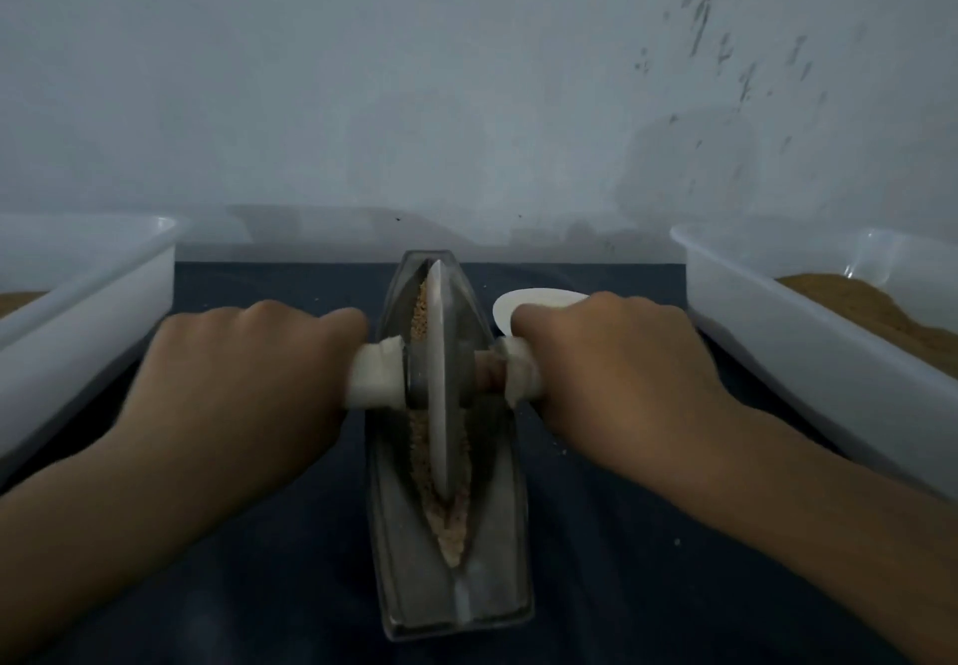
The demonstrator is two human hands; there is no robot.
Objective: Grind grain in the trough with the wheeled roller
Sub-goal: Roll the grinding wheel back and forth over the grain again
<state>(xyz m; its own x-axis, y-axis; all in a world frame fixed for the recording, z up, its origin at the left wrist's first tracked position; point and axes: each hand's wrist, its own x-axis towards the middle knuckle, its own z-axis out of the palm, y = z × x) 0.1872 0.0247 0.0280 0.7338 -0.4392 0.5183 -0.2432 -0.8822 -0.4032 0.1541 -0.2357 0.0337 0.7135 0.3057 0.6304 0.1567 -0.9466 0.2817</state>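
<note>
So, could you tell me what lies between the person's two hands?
In the head view, the wheeled roller stands between the left hand and right hand, its wheel in the trough of grain.

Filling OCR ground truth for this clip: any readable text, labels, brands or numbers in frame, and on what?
None: no text reads anywhere in this dim frame.
trough: bare metal, no brand or mark showing.
wheeled roller: plain, no print.
left tub, right tub: no labels showing.
wall: dark specks are stains, not writing.
</note>
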